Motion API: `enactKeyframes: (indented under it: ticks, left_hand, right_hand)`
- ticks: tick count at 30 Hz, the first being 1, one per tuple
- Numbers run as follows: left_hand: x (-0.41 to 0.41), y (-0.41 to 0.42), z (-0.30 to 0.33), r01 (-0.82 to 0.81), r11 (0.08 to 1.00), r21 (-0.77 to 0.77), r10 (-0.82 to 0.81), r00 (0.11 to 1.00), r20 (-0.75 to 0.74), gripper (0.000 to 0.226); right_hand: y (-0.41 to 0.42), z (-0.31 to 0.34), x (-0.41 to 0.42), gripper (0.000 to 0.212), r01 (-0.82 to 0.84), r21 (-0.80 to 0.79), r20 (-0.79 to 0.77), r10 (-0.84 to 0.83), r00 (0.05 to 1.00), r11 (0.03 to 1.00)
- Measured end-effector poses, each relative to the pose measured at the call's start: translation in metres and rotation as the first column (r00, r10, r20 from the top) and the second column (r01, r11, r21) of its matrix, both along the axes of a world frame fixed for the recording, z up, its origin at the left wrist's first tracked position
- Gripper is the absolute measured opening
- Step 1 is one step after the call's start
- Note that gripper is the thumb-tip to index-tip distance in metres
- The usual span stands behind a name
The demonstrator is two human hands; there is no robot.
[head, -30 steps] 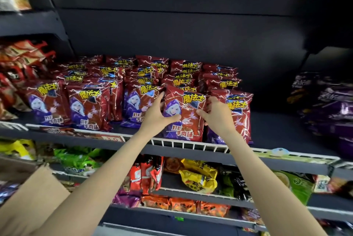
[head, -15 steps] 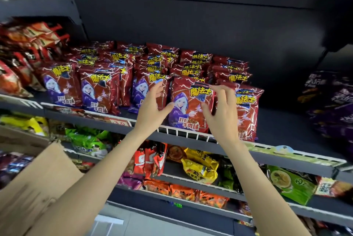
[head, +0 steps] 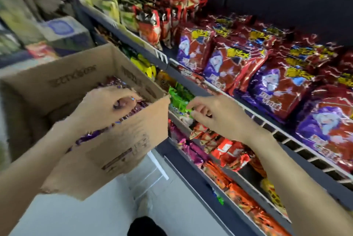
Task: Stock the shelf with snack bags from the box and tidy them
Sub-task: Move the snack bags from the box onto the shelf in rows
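Observation:
An open cardboard box sits at the left, with dark red and purple snack bags inside. My left hand is down in the box, its fingers curled around a shiny snack bag there; blur hides the details. My right hand hovers just right of the box's corner, in front of the lower shelves, fingers loosely apart and holding nothing. On the shelf at the right, matching red and purple bags stand upright in rows behind a white wire rail.
Orange-red and green bags fill the same shelf further left. Lower shelves hold green bags and orange packs. Stacked cartons stand behind the box. Pale floor and a dark shoe show below.
Both hands left the front bag on the shelf. My view swung down and left to the box, my left hand went into it, and my right hand dropped beside it.

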State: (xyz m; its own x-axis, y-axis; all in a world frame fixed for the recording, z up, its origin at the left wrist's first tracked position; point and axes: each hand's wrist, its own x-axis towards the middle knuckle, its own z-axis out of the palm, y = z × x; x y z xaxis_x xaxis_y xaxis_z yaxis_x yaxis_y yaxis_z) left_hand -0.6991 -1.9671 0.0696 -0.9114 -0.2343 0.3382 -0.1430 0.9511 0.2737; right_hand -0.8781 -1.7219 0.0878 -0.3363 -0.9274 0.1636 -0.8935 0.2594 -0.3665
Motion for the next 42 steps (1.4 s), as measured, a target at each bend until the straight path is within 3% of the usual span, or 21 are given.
enactKeyframes:
  ticks: [3,6,8,11,16,20,24,26,30,33,38,42]
  left_hand:
    - [0.038,-0.079,-0.025,-0.133,0.982,0.133,0.098,0.965,0.241,0.022]
    - [0.059,-0.141,-0.056,-0.243,0.955,0.17,0.185,0.937,0.297,0.032]
    - [0.06,-0.177,-0.081,-0.296,0.949,0.112,0.261,0.932,0.25,0.032]
    - [0.056,-0.218,-0.124,-0.342,0.934,0.1,0.313,0.922,0.229,0.037]
    - [0.052,-0.273,-0.196,-0.429,0.9,0.076,0.344,0.807,0.48,0.052]
    - [0.054,-0.294,-0.243,-0.439,0.897,0.043,0.328,0.729,0.601,0.059]
    - [0.052,-0.311,-0.273,-0.382,0.923,0.051,0.278,0.752,0.598,0.062]
    - [0.052,-0.316,-0.284,-0.373,0.927,0.041,0.261,0.72,0.642,0.064]
    - [0.047,-0.321,-0.298,-0.362,0.932,0.026,0.224,0.63,0.743,0.077]
    - [0.044,-0.326,-0.307,-0.362,0.932,0.036,0.201,0.596,0.777,0.083]
    - [0.045,-0.328,-0.306,-0.298,0.954,-0.009,0.213,0.66,0.721,0.089]
    - [0.041,-0.33,-0.289,-0.194,0.98,-0.05,0.176,0.718,0.674,0.08]
  right_hand:
    - [-0.082,-0.008,0.003,0.018,-0.116,0.046,0.061,0.113,0.992,0.992]
    - [-0.171,-0.033,0.006,0.017,-0.156,0.059,0.112,0.148,0.983,0.986]
    - [-0.228,-0.056,0.009,0.017,-0.154,0.063,0.115,0.146,0.983,0.986]
    - [-0.304,-0.092,0.016,0.021,-0.169,0.122,0.074,0.161,0.984,0.978]
    - [-0.389,-0.16,0.03,0.045,-0.225,0.418,-0.105,0.292,0.951,0.88]
    - [-0.408,-0.212,0.037,0.072,-0.108,0.655,-0.236,0.337,0.911,0.748]
    - [-0.413,-0.244,0.044,0.101,-0.071,0.762,-0.221,0.362,0.905,0.644]
    - [-0.417,-0.251,0.05,0.102,-0.114,0.773,-0.194,0.404,0.894,0.624]
    - [-0.426,-0.248,0.06,0.08,-0.251,0.625,-0.09,0.388,0.917,0.739]
    - [-0.438,-0.248,0.057,0.089,-0.235,0.482,-0.062,0.301,0.952,0.844]
    - [-0.438,-0.263,0.055,0.104,-0.115,0.568,-0.005,0.143,0.99,0.815]
    - [-0.434,-0.273,0.062,0.119,-0.075,0.639,-0.011,0.106,0.994,0.765]
